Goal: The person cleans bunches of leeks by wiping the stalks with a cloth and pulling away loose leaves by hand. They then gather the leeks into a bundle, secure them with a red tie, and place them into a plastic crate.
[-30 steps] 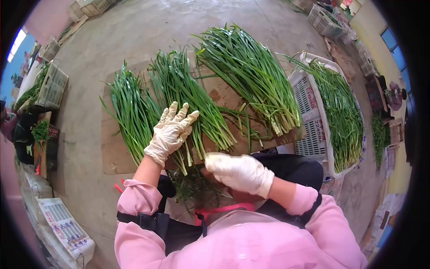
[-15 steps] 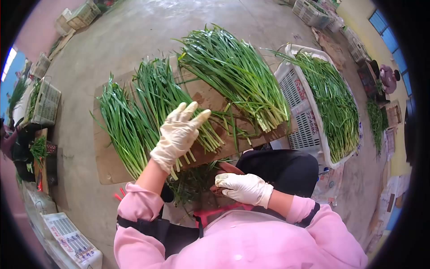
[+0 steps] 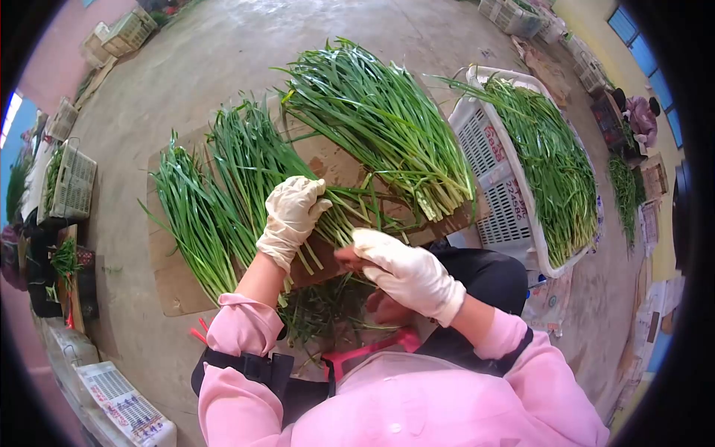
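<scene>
Three piles of long green garlic chives lie on a brown cardboard sheet (image 3: 175,279). My left hand (image 3: 292,216), in a cream glove, has its fingers curled onto the stalks of the middle pile (image 3: 253,149); the fingertips are partly hidden. My right hand (image 3: 408,274), also gloved, is closed near the cut ends of that pile, with a reddish-brown thing (image 3: 350,259) showing at its fingers, too blurred to name. To the left lies a narrower pile (image 3: 197,216), to the right a larger one (image 3: 380,119). Loose leaves (image 3: 320,305) lie below the cardboard.
A white plastic crate (image 3: 514,216) full of chives (image 3: 547,164) stands at the right. Another crate of greens (image 3: 74,186) is at the left. More crates (image 3: 128,33) line the walls. My dark-clothed knee (image 3: 484,277) is beside the cardboard's right front edge.
My left hand went from spread fingers above the middle pile to curled fingers on its stalks. My right hand moved up and forward, towards the stalk ends.
</scene>
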A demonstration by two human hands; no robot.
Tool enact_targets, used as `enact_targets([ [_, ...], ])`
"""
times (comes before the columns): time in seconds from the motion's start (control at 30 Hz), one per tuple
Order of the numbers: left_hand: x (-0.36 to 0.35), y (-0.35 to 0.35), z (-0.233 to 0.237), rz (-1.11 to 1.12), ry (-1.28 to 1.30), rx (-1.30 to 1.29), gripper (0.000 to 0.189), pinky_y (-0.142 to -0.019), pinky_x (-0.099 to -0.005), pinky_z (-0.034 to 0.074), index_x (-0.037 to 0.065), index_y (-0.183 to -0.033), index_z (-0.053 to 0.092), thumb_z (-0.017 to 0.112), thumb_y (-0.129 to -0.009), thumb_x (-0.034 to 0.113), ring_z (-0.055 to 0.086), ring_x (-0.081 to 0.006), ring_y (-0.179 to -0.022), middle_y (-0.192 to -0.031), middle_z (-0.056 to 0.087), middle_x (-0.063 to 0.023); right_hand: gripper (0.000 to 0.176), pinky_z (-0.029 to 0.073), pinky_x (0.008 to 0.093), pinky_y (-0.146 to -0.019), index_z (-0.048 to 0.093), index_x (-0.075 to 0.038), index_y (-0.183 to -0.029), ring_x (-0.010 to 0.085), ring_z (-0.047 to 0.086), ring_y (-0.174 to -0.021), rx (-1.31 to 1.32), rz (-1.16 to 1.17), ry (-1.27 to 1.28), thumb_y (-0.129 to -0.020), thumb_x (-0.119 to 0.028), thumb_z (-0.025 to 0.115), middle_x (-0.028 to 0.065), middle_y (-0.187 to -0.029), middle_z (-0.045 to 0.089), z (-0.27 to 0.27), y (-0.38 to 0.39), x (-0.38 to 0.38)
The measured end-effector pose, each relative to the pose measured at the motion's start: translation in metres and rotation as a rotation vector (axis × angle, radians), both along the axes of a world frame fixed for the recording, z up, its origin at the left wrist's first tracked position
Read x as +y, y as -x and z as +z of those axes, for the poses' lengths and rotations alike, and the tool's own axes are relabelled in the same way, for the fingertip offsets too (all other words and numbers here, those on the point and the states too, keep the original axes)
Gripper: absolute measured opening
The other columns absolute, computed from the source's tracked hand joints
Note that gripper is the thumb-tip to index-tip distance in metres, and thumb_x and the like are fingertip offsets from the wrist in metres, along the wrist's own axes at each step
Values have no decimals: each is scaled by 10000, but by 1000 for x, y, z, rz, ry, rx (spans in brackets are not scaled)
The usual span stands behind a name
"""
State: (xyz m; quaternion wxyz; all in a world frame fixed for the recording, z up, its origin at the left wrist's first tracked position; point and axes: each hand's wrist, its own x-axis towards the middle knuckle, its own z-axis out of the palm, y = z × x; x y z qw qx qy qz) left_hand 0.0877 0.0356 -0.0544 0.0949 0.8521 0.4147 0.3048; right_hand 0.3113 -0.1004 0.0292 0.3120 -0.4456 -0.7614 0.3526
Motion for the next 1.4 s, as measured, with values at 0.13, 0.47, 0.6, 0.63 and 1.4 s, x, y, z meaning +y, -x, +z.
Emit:
enact_targets([
  [0.13,-6,12,-14,-4,143,-40,352,-989,-376,509,123,-1207,716,722,-871,230,642,-321,-1157,-1193,700,-129,339,579,409,-775,564,-134,-1315,305,680,-982,-380,68,-29,-977,-142,541,108,-1322,616,6,34,37],
  [0.47,-17,35,39,-141,233,171,560,-1140,-395,385,126,-1375,585,731,-835,100,444,-349,-1400,-1423,560,-153,277,529,351,-903,693,-92,-1154,326,675,-973,-252,-67,61,-890,-129,619,150,-1114,706,-8,-38,-17],
  [0.6,-14,30,35,-199,-7,241,492,-955,-399,499,108,-1214,662,776,-735,108,600,-322,-1136,-1159,655,-89,231,555,283,-698,715,-44,-1118,175,688,-758,87,-207,718,-946,-183,651,100,-984,745,20,-36,-7],
  [0.63,-13,24,34,-208,-109,223,394,-855,-415,510,113,-1097,683,763,-712,124,608,-302,-999,-1021,638,-56,226,553,268,-645,722,-32,-1094,138,681,-714,214,-277,930,-961,-199,649,89,-957,750,23,-34,-7],
  [1.4,-57,62,56,-22,109,-94,243,-1026,-440,463,26,-1081,643,701,-850,76,593,-397,-1177,-1161,660,-184,551,491,266,-561,480,25,-1415,106,573,-559,-75,-64,686,-978,-282,615,75,-949,751,-13,-16,6],
])
